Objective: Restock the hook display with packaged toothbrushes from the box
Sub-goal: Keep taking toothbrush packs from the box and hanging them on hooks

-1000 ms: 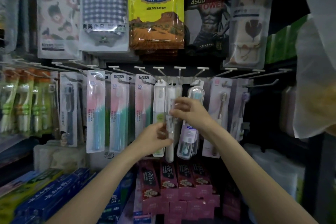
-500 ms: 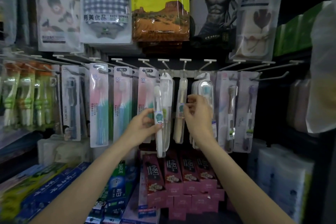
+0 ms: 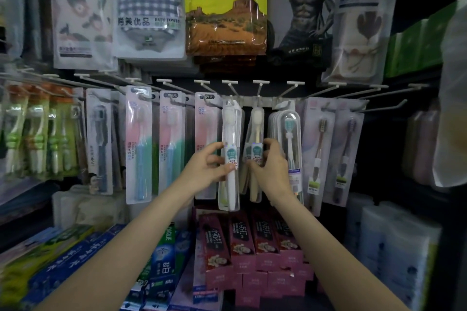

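Both forearms reach up and forward to the hook row: the left hand (image 3: 207, 165) pinches a clear-packed white toothbrush (image 3: 230, 156) at its label, thumb in front and fingers behind, its top up at a hook (image 3: 228, 98); the right hand (image 3: 271, 164) curls its fingers round the neighbouring cream toothbrush pack (image 3: 256, 154), which hangs from the next hook. The two packs hang upright, just beside each other with a narrow dark gap between. Pink-and-green packs (image 3: 206, 149) crowd the left, a domed clear pack (image 3: 290, 139) the right, and toothpaste boxes (image 3: 242, 242) stand below.
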{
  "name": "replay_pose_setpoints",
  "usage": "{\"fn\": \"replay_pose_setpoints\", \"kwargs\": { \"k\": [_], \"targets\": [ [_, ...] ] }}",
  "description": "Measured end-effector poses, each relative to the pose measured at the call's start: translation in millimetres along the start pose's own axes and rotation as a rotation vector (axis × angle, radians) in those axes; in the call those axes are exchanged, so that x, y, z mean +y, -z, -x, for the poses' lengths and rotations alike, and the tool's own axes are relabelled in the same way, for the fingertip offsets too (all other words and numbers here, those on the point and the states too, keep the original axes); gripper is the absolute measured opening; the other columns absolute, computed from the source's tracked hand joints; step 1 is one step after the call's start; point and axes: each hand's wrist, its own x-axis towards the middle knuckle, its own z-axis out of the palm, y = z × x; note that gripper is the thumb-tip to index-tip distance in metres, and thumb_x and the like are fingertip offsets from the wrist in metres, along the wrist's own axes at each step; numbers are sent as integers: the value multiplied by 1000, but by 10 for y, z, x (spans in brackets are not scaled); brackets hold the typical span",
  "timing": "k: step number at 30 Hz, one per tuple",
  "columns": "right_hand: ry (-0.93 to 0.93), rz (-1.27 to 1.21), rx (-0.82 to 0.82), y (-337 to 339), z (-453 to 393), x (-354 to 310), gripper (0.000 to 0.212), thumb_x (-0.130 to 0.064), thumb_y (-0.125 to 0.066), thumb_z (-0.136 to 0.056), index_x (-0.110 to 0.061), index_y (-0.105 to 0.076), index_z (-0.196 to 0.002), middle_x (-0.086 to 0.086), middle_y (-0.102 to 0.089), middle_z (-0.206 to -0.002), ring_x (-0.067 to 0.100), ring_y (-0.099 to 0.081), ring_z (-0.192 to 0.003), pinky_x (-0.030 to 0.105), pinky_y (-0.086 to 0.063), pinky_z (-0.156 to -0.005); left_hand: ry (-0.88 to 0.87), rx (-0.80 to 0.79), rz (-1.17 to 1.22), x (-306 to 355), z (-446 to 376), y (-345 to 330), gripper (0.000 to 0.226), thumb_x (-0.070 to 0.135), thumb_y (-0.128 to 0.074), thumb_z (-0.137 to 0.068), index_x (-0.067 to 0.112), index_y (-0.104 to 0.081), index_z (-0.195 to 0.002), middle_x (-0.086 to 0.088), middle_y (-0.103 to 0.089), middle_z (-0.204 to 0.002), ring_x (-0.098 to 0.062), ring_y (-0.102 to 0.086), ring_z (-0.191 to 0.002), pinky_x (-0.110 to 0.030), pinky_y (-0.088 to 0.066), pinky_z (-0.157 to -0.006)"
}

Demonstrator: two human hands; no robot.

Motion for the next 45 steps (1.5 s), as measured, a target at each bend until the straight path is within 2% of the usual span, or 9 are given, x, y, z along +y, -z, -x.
{"fn": "replay_pose_setpoints", "kwargs": {
  "k": [5, 8, 12, 16, 20, 25, 31, 38, 45],
  "targets": [
    [79, -79, -69, 101, 76, 37, 64, -14, -62, -87, -22, -28, -140, 7, -57, -122, 22, -57, -108, 41, -49, -93, -34, -29, -72, 15, -38, -23, 67, 15, -64, -84, 28, -31, -141, 2, -54, -119, -5, -57, -97, -21, -52, -82],
    [97, -93, -81, 192, 100, 58, 60, -13, -60, -89, -23, -30, -139, -5, -59, -110, 8, -58, -97, 27, -51, -85, -87, -88, -100, 85, -47, -108, 70, 14, -61, -87, 34, -23, -142, 15, -57, -103, 1, -56, -96, -17, -49, -82],
    [125, -53, -94, 280, 97, 49, 55, -11, -58, -90, -22, -33, -137, -26, -46, -92, -3, -54, -84, 16, -48, -74, -115, -81, -99, 146, -109, -208, 75, 15, -61, -86, 37, -18, -144, 11, -65, -98, 2, -59, -93, -16, -49, -83],
    [118, -68, -110, 298, 84, 61, 56, -9, -60, -88, -20, -34, -136, -15, -55, -103, 10, -57, -99, 33, -50, -89, -116, -71, -73, 175, -128, -216, 74, 12, -61, -87, 36, -21, -144, 7, -66, -92, 2, -62, -82, -8, -49, -68],
    [110, -87, -110, 279, 65, 90, 55, -9, -59, -88, -20, -34, -136, 3, -57, -121, 15, -58, -104, 38, -50, -91, -128, -99, -102, 164, -117, -185, 73, 15, -61, -86, 40, -21, -142, 3, -68, -96, -3, -64, -86, -17, -51, -79],
    [109, -79, -78, 197, 39, 142, 57, -13, -60, -87, -25, -33, -136, 4, -58, -117, 16, -59, -102, 42, -51, -89, -125, -137, -113, 184, -127, -136, 72, 14, -60, -87, 46, -19, -137, 10, -66, -87, 4, -63, -79, -16, -50, -82],
    [150, -78, -49, 167, 33, 179, 53, -11, -62, -86, -25, -38, -132, 2, -60, -116, 16, -59, -104, 42, -52, -88, -103, -199, -115, 185, -134, -110, 67, 17, -61, -86, 55, -23, -127, 6, -66, -99, -5, -62, -98, -30, -44, -99],
    [138, -137, -141, 274, 47, 177, 57, -9, -59, -88, -23, -35, -138, -2, -59, -114, 7, -58, -102, 31, -51, -90, -115, -126, -108, 122, -147, -239, 65, 12, -62, -85, 41, -31, -135, 0, -66, -107, -8, -62, -100, -28, -50, -90],
    [83, -236, -341, 172, 232, 160, 63, 5, -47, -92, -21, -22, -144, -17, -48, -108, -5, -53, -90, 8, -48, -75, -130, 13, -273, 94, -149, -308, 61, 21, -59, -89, 28, -27, -140, 9, -54, -110, -7, -55, -102, -24, -43, -88]
  ]
}}
